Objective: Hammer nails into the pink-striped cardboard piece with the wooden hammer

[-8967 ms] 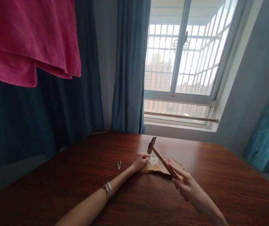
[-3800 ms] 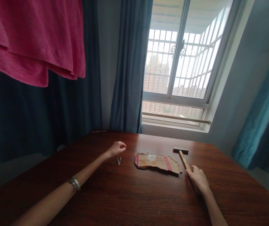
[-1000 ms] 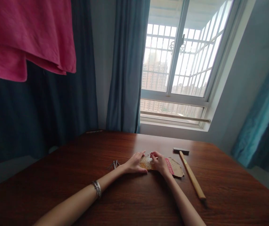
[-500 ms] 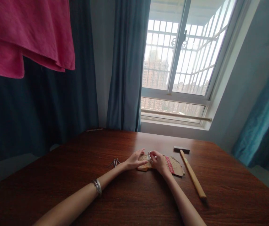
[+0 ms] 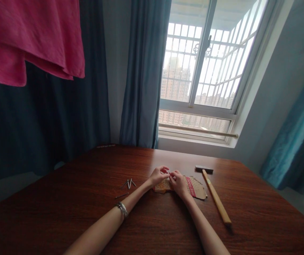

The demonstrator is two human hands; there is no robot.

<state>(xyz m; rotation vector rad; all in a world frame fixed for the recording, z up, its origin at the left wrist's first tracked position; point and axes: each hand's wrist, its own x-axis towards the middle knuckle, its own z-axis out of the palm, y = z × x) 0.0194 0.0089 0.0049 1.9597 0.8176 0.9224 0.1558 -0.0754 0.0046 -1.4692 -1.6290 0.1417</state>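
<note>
My left hand and my right hand meet over a fan-shaped piece of patterned cardboard with a pink band. Their thumbs and fingers are pinched together around a nail, of which only a small part shows. The fingers hide most of the nail and the spot beneath it. Left of my left hand lie several loose nails in a small heap, with a single nail nearer to me.
To the right lies a hammer with a wooden handle, its dark head towards the window. All this rests on a brown wooden table. Blue curtains and a pink cloth hang behind and at the upper left.
My left hand has risen, and its spread fingers have closed in beside my right fingertips. The nail that stood visible between my hands is now mostly covered. My left forearm has shifted right, uncovering more loose nails.
</note>
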